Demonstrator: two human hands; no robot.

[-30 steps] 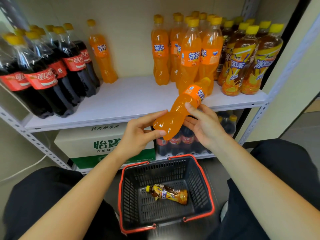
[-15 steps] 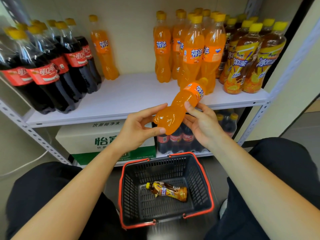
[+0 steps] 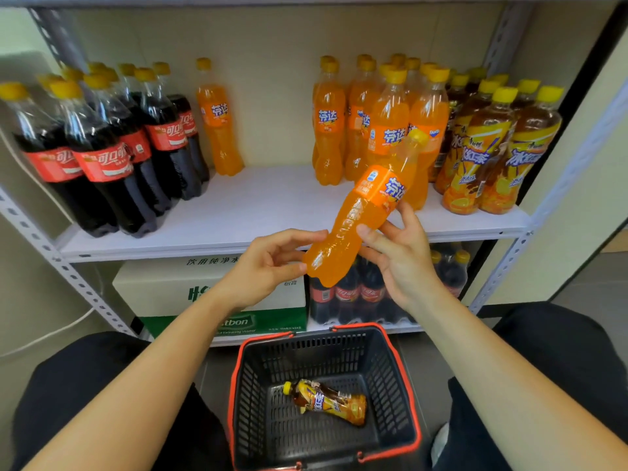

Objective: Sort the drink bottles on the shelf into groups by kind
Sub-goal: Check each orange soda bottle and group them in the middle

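An orange soda bottle [image 3: 360,215] tilts in front of the white shelf [image 3: 272,205], cap up and to the right. My left hand [image 3: 268,263] pinches its base. My right hand [image 3: 397,253] cups its lower body from the right. On the shelf stand several cola bottles [image 3: 102,154] at the left, one lone orange soda bottle [image 3: 217,120] beside them, a cluster of orange soda bottles [image 3: 373,120] right of the middle and several iced tea bottles [image 3: 492,147] at the far right.
A black basket with a red rim [image 3: 234,396] sits on the floor between my knees, with one iced tea bottle [image 3: 329,401] lying in it. Below the shelf are a green and white carton [image 3: 163,290] and packed cola bottles [image 3: 356,294].
Both hands have lifted the orange soda bottle a little and stood it more upright. The view has tilted upward, showing more of the shelf's back wall.
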